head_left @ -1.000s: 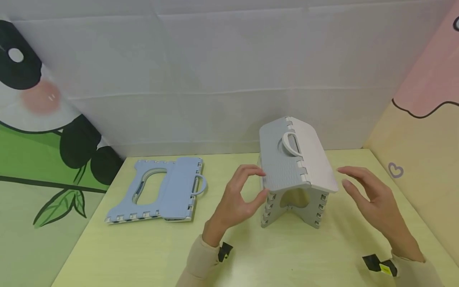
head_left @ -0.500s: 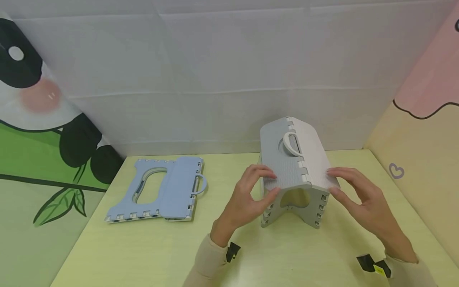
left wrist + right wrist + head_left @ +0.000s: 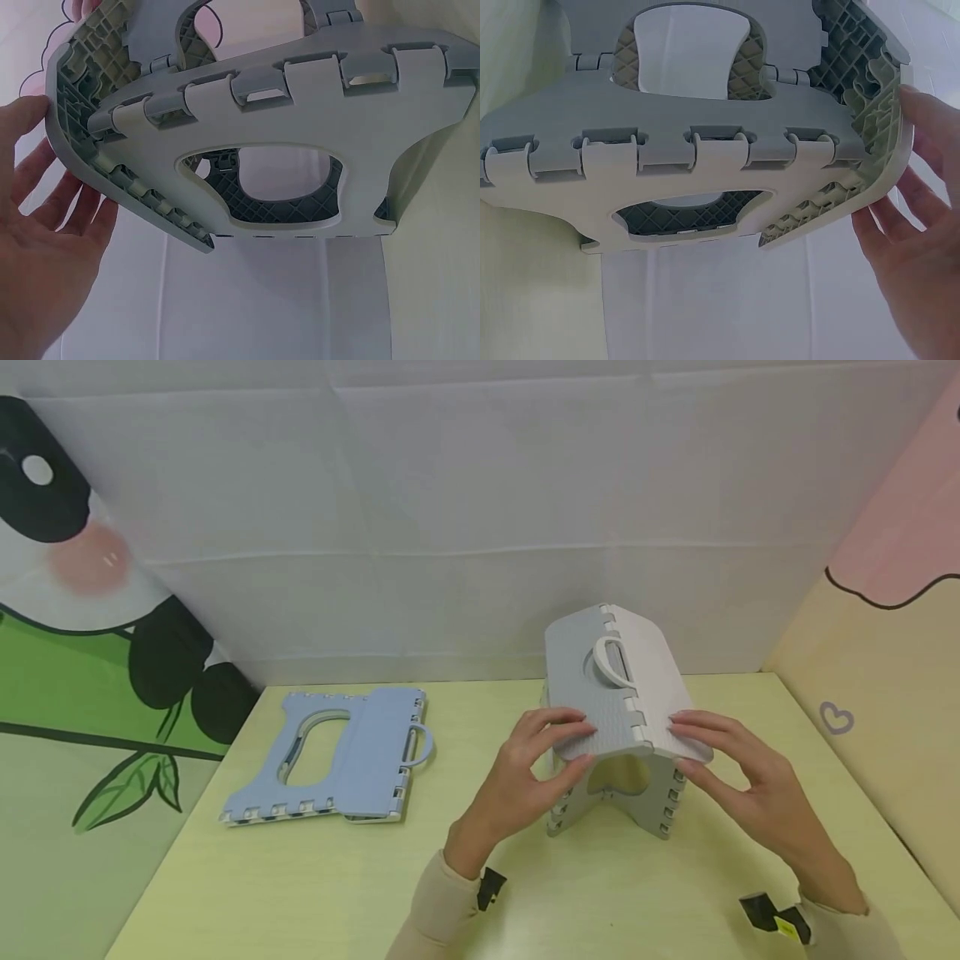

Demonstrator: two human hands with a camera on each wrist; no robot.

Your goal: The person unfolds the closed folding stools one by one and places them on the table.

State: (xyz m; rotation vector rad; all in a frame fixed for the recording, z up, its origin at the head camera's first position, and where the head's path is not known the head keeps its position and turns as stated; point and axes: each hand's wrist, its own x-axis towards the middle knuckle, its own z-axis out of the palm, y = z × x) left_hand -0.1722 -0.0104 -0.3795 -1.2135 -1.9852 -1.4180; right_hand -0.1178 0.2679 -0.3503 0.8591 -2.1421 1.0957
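Note:
A grey folding step stool (image 3: 572,672) stands half unfolded on the table, its two top panels sloping down from a raised middle hinge with a looped handle (image 3: 611,662). My left hand (image 3: 519,781) holds the near corner of the left panel, fingers on top and thumb at the front edge. On the other side, my right hand (image 3: 759,789) holds the right panel's near corner in the same way. Both wrist views show the stool's ribbed underside, hinged legs and oval opening; the left hand (image 3: 52,240) and right hand (image 3: 922,217) touch its outer edges.
A blue folding stool (image 3: 378,752) lies folded flat on the pale yellow table (image 3: 300,893), left of the grey one. White cloth (image 3: 450,610) hangs behind the table. A printed panel (image 3: 870,760) borders the right side.
Both hands have moved in; the right hand, apart from the stool a second ago, now holds its right panel. The left hand has slid further right over the left panel. The stool looks almost unchanged.

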